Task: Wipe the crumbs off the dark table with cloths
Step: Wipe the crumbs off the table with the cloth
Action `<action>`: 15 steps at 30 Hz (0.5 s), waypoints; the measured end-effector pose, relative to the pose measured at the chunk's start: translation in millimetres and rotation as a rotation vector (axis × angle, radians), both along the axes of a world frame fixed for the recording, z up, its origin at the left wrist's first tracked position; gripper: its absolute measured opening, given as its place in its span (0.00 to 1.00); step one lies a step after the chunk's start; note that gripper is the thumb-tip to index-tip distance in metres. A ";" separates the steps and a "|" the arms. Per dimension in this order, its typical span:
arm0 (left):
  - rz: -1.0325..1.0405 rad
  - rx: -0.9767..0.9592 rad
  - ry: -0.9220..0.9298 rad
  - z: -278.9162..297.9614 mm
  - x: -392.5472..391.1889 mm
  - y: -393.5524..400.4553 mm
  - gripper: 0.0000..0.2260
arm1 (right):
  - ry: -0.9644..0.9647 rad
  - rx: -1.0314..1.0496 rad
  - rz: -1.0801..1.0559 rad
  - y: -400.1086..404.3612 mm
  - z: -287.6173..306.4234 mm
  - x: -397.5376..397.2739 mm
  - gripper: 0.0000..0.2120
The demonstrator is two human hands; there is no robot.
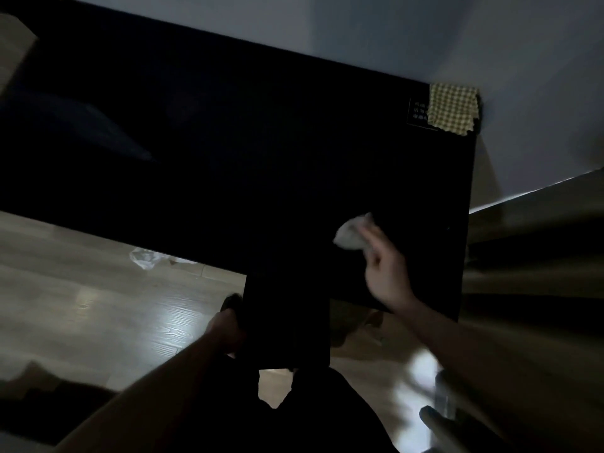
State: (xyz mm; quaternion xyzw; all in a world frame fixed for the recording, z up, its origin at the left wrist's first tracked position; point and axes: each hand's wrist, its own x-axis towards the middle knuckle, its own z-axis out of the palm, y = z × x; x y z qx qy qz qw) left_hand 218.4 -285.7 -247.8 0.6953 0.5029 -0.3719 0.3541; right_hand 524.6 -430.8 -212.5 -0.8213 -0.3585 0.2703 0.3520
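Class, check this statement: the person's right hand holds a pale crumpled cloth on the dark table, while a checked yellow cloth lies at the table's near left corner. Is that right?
Not quite. The head view shows the checked yellow cloth at the far right corner of the dark table, by the wall, not the near left. The rest holds: the right hand holds a pale crumpled cloth on the table.

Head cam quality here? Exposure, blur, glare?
Head view: badly underexposed, dark table nearly featureless, no crumbs discernible; motion blur on right hand and its white cloth; glare patch on the floor; checked cloth stays legible.
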 end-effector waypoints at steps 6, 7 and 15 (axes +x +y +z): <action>0.039 -0.009 0.006 -9.0 -1.9 6.7 0.08 | -0.090 -0.277 -0.196 54.3 -6.5 141.4 0.31; 0.035 -0.011 0.010 -10.6 -3.0 7.3 0.06 | -0.103 -0.331 -0.183 66.6 -14.0 153.1 0.30; 0.071 -0.019 0.015 -14.8 -4.9 5.6 0.12 | -0.309 -0.312 0.079 136.1 -35.7 97.7 0.28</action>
